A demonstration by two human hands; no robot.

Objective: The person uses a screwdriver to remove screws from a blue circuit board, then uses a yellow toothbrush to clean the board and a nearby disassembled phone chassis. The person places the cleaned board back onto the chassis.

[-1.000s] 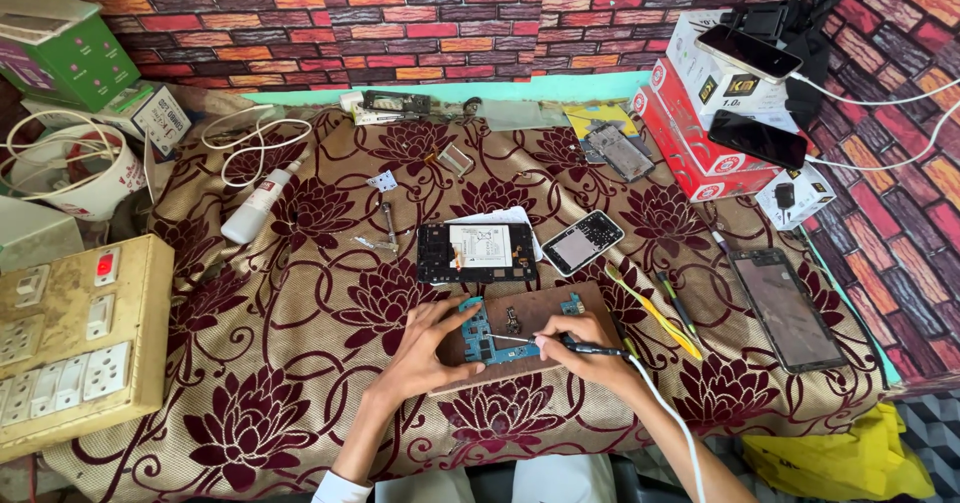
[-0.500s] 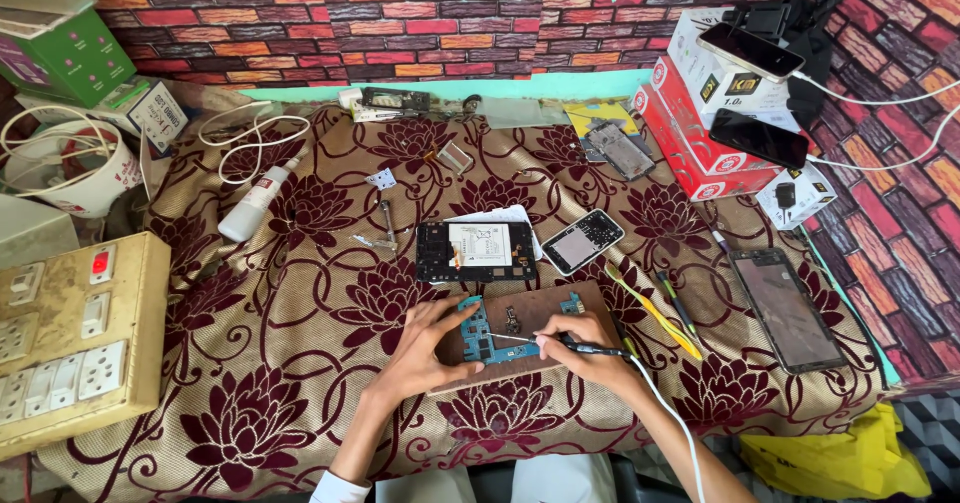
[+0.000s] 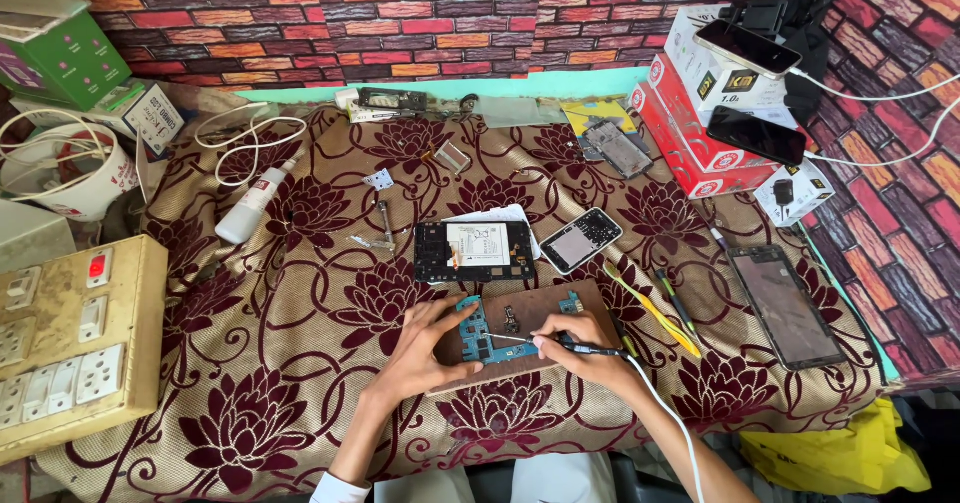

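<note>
The blue circuit board [image 3: 497, 333] lies on a brown wooden work board [image 3: 540, 313] at the near centre of the table, on a maroon floral tablecloth [image 3: 300, 343].

Left hand [image 3: 425, 353]: fingers spread and resting on the left edge of the circuit board, pressing it flat against the wooden board. The hand is open, pinning rather than grasping.

Right hand [image 3: 580, 353]: fingers closed in a pen grip around a soldering iron [image 3: 560, 343]. The thin metal tip points left and lies over the middle of the circuit board; actual contact cannot be confirmed. A white cable [image 3: 670, 423] runs from the handle back along the right forearm.

Surrounding items:
- An opened phone chassis [image 3: 475, 251] with its white label showing, just beyond the wooden board
- A small phone [image 3: 580, 240] lying screen up, just right of the chassis
- Yellow tweezers [image 3: 655, 313] and a dark-handled screwdriver [image 3: 678, 303], right of the wooden board
- A detached display panel [image 3: 785, 303], far right
- A white bottle [image 3: 250, 208], upper left
- A beige switchboard with sockets [image 3: 70, 353], left edge
- Red and white boxes [image 3: 700, 123] with two phones on top, upper right
</note>
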